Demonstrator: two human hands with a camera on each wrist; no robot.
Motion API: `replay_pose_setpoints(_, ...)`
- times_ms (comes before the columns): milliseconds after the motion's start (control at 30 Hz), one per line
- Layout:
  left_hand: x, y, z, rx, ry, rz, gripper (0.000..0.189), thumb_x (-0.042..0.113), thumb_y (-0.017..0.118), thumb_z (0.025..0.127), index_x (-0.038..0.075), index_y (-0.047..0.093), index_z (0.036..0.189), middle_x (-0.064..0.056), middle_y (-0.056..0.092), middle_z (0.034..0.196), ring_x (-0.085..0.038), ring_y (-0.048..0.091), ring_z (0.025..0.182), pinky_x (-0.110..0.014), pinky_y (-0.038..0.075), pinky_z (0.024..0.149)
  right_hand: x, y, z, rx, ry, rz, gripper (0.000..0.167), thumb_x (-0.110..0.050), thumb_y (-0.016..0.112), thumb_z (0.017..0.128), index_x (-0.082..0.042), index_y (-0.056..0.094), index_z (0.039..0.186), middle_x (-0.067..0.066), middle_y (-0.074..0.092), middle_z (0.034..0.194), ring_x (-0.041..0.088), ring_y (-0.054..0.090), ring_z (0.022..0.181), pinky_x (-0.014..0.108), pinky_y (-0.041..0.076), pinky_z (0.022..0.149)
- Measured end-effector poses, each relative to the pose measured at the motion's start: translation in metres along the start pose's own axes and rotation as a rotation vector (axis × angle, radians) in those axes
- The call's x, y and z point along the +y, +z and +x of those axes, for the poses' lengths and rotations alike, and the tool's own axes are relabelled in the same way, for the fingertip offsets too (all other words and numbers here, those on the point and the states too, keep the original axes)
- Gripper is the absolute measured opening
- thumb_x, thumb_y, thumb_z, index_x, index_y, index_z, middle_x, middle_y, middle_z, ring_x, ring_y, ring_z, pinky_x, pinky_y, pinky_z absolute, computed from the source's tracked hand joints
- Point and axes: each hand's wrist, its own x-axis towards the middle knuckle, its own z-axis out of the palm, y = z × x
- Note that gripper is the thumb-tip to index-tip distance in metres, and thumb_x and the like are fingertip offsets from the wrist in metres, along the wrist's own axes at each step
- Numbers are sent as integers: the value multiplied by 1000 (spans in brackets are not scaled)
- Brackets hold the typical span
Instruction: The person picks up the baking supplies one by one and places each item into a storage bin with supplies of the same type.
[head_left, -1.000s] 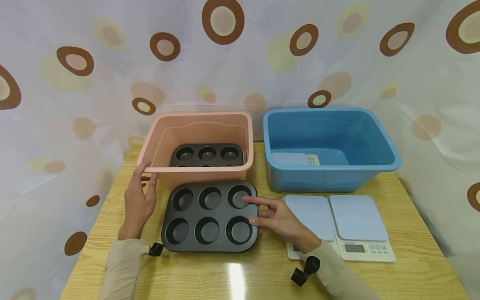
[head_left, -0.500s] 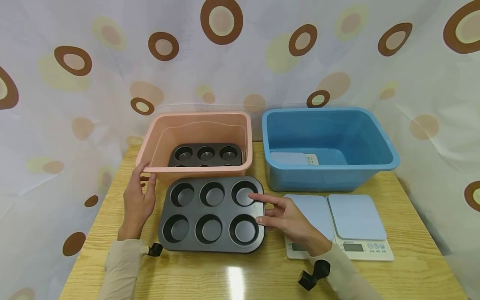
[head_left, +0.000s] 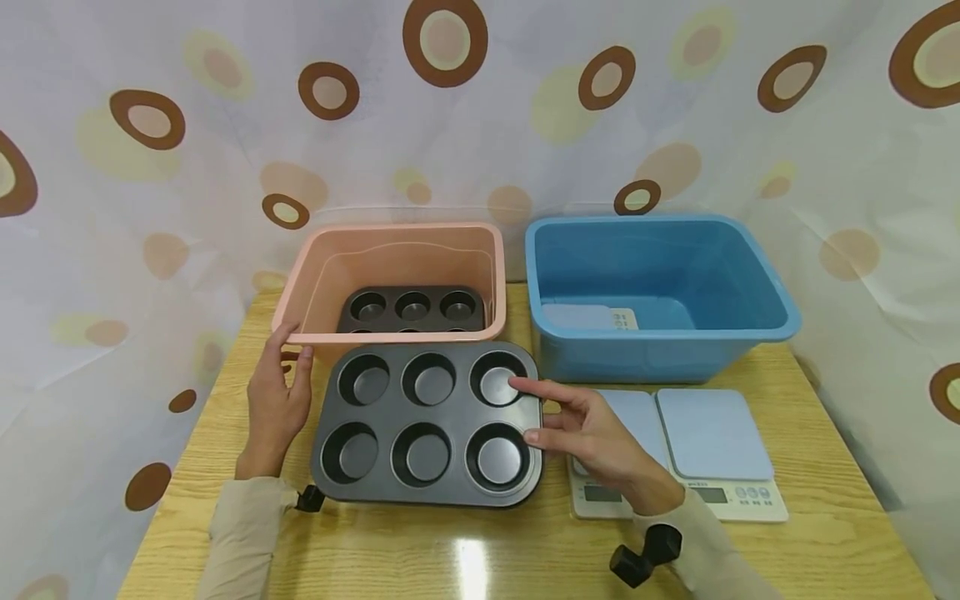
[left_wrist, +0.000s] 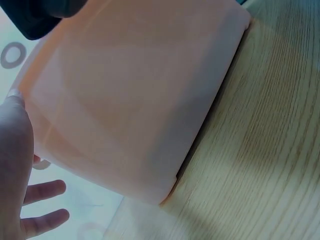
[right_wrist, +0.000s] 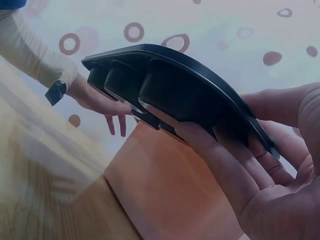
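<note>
Done: far pan (head_left: 412, 309) lay in pink bin (head_left: 405, 337), far scale (head_left: 585, 317) in blue bin (head_left: 660, 336) | Seemingly outstanding: near scales (head_left: 716, 433); near pan (head_left: 426, 423), which right hand (head_left: 600, 442) pinched, near side of pink bin | left hand (head_left: 277, 404) gripped pink bin rim.

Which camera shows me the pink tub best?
The head camera: it sees into the pink tub, where a muffin tin sits. The left wrist camera shows mostly an outer side, close up, with the left hand at its edge. The right wrist camera shows some of it, partly behind the held tin.
</note>
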Motion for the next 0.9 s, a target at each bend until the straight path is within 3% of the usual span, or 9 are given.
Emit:
replay_pose_setpoints(167, 0, 0, 0, 8, 13, -6, 48, 19, 60, 112, 11, 50, 159, -22, 59, 158, -48, 69, 117, -67, 54, 97, -9, 0, 1, -28, -20, 18, 65, 11, 65, 101, -12, 56, 160, 3, 73, 140, 16, 81, 110, 28, 67, 82)
replay_pose_setpoints(400, -2, 2, 0, 14, 17, -33, 49, 17, 61, 111, 11, 51, 159, -21, 60, 156, -48, 70, 115, -65, 54, 96, -20, -1, 6, 14, -33, -19, 66, 9, 67, 101, -13, 55, 161, 3, 74, 138, 15, 82, 106, 28, 67, 77)
replay_pose_setpoints(600, -1, 1, 0, 21, 42, -38, 49, 14, 62, 111, 8, 52, 158, -24, 61, 153, -50, 71, 112, -65, 54, 94, -25, -1, 15, 39, -40, -20, 67, 9, 66, 101, -13, 53, 163, -1, 68, 147, 16, 79, 117, 29, 67, 83)
replay_pose_setpoints(900, -1, -1, 0, -1, 40, -31, 47, 17, 58, 113, 8, 51, 158, -23, 59, 156, -50, 69, 115, -66, 54, 96, -33, 4, 28, 89, -23, -44, 68, 9, 67, 99, -15, 54, 162, 6, 64, 148, 9, 79, 95, 25, 65, 75)
